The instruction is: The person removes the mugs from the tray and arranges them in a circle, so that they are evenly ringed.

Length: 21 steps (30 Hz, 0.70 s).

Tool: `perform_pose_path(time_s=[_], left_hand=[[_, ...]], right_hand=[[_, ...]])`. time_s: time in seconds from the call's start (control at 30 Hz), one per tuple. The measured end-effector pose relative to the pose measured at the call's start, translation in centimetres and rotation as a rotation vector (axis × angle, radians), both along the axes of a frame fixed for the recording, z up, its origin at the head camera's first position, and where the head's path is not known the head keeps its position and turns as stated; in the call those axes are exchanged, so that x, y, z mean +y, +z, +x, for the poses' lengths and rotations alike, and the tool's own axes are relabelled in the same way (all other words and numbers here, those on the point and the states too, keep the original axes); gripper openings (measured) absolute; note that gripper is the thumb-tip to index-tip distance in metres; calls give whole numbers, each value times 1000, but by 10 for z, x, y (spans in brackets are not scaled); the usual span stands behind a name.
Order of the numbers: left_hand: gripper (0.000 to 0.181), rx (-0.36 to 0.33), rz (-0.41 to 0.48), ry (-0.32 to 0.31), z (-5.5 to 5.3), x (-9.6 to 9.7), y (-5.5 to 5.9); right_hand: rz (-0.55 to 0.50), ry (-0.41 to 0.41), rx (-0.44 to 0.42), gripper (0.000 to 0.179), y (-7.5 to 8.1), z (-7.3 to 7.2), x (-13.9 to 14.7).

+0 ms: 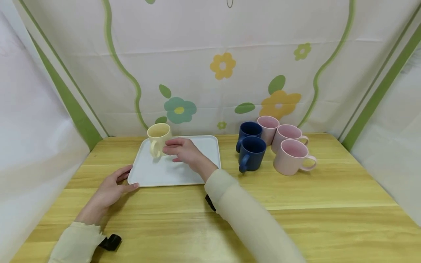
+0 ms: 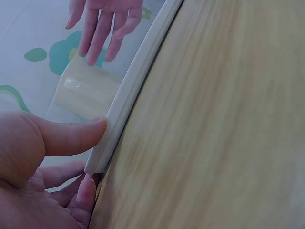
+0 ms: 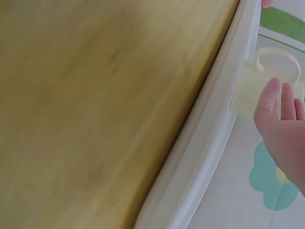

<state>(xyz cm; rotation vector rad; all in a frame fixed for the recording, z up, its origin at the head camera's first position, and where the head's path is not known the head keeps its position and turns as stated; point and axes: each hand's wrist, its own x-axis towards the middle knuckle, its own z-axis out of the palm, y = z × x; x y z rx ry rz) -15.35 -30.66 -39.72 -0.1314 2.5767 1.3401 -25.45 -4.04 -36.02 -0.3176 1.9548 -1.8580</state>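
Note:
A pale yellow mug [image 1: 159, 137] stands upright at the back left of a white tray [image 1: 184, 175], its handle facing forward. My left hand [image 1: 113, 186] holds the tray's front left corner. In the left wrist view the thumb [image 2: 78, 136] lies along the tray rim [image 2: 119, 105], with the other fingers curled below at the corner. Over the tray, my right hand [image 1: 185, 151] reaches beside the yellow mug with loosely extended fingers. In the right wrist view its fingertips overlap the mug [image 3: 250, 90] just below the handle, and nothing is gripped.
Two dark blue mugs stand right of the tray, the nearer blue mug [image 1: 252, 153] in front. Beside them are three pink mugs, the closest pink mug [image 1: 291, 159] with its handle to the right. A flowered curtain [image 1: 204, 84] hangs behind the wooden table [image 1: 184, 226].

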Motion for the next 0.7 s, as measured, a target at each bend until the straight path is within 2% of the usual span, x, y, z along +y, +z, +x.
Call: perform_pose_path(time_s=[0.17,0.4,0.7], left_hand=[[93,4,-2,-2,0,-1,-1],[91,7,-2,2,-1,0,-1],[90,14,-16,-3,-2,1,-1]], right_hand=[[1,19,-7,43,0,4,-9],[8,59,-39,48,-9,5,-22],[25,112,-34,52,-9,6,-32]])
